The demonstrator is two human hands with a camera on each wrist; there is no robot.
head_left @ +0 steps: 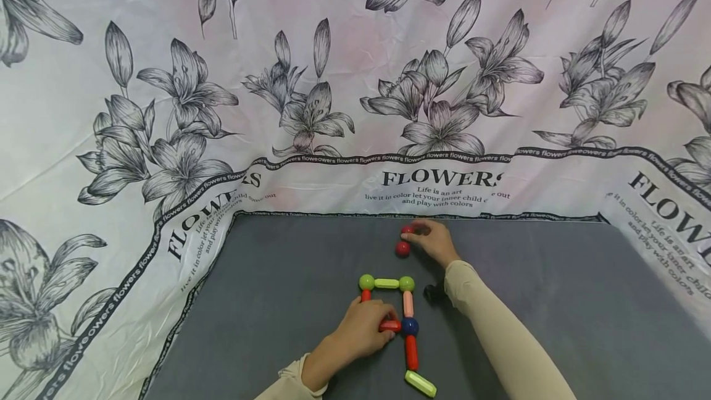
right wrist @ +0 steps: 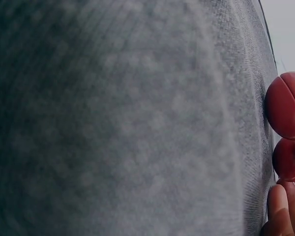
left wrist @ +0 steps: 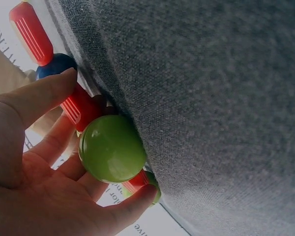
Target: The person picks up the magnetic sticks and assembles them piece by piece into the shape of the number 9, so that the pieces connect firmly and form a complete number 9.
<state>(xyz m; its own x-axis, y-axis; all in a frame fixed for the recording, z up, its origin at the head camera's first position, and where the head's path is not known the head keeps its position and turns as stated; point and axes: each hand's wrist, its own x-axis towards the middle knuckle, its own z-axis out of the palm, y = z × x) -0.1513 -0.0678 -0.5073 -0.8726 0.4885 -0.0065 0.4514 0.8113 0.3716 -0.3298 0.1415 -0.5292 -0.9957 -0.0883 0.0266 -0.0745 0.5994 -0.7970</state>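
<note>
Flat on the grey cloth lies a loop of magnetic rods and balls. My left hand (head_left: 363,326) pinches a red rod (head_left: 390,326) between thumb and fingers, right at a blue ball (head_left: 410,326). In the left wrist view a green ball (left wrist: 113,148) sits at the rod's near end, under the palm; the hand hides it in the head view. Farther back, my right hand (head_left: 436,241) holds a red ball (head_left: 408,229) with its fingertips. A second red ball (head_left: 402,249) is close in front of it. Both red balls show at the right wrist view's edge, above the fingertips (right wrist: 278,201).
Two green balls (head_left: 366,282) joined by a light green rod (head_left: 386,284) form the far side. A pink rod (head_left: 408,304) runs to the blue ball; a red rod (head_left: 411,352) and a light green rod (head_left: 420,383) trail nearer. Flower-printed cloth (head_left: 444,187) borders the back.
</note>
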